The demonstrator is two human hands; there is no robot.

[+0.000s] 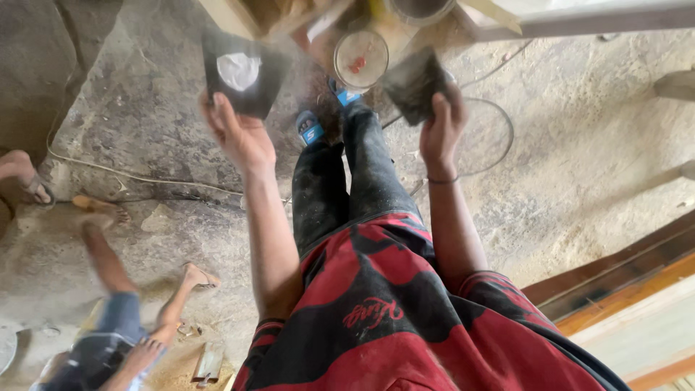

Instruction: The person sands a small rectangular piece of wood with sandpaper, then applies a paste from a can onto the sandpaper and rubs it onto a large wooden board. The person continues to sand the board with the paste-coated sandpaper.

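Observation:
I stand looking down at my own legs and blue sandals. My left hand (242, 134) holds a dark square plate (242, 72) carrying a lump of white paste. My right hand (441, 127) grips a dark flat scraper blade (414, 85), smeared with dust, raised a little apart from the plate. Between the two hands, lower down, sits a round open tin (360, 59) with pale filler and a red smear inside.
Another person's bare legs and feet (130, 282) reach in at the lower left; a further foot (29, 181) shows at the left edge. A thin cable (145, 177) crosses the dusty concrete floor. Wooden boards (637, 304) lie at the lower right, a wooden frame (579, 22) at top.

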